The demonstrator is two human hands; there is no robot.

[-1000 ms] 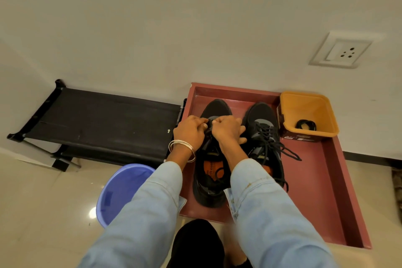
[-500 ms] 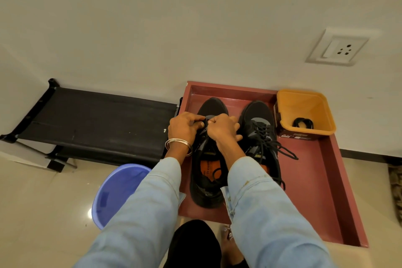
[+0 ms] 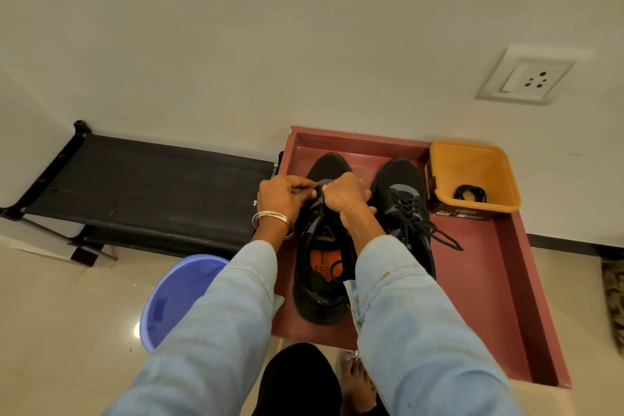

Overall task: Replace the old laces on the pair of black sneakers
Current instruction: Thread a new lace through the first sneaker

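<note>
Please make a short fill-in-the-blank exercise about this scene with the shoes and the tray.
1. Both sneakers stand in a ____ tray.
2. Both hands work on the ____ sneaker.
3. A coiled black lace lies in the ____ tub.
4. The bracelets are on the ____ wrist.

Missing words: red; left; yellow; left

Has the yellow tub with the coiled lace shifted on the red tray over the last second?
No. The yellow tub sits in the same far right corner of the red tray, beside the laced sneaker; only the head camera drifted.
</note>
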